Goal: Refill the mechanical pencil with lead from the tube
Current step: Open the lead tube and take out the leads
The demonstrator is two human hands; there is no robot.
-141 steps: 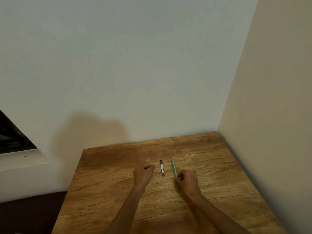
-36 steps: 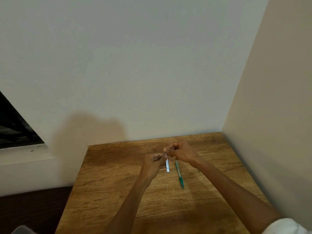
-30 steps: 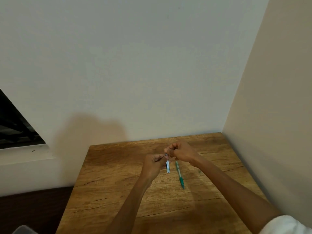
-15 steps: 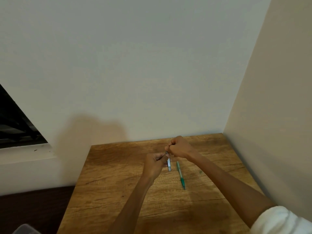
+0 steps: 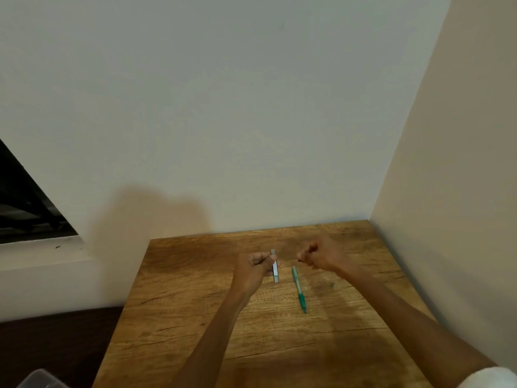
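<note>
My left hand (image 5: 253, 268) grips a slim grey lead tube (image 5: 275, 271) and holds it roughly upright just above the wooden table (image 5: 195, 317). My right hand (image 5: 321, 254) hovers a short way to the right of the tube with its fingers curled and thumb and forefinger pressed together. Anything between those fingertips is too small to see. The green mechanical pencil (image 5: 299, 289) lies flat on the table between my two forearms, untouched, its darker grip end pointing toward me.
The table stands in a corner, with a white wall behind it and a beige wall (image 5: 447, 219) along its right edge. A dark window opening (image 5: 25, 208) is at the left. A clear plastic container corner (image 5: 39, 380) shows at the bottom left.
My right hand has pulled away from the tube's top and moved right. My left hand still holds the tube. The pencil has not moved.
</note>
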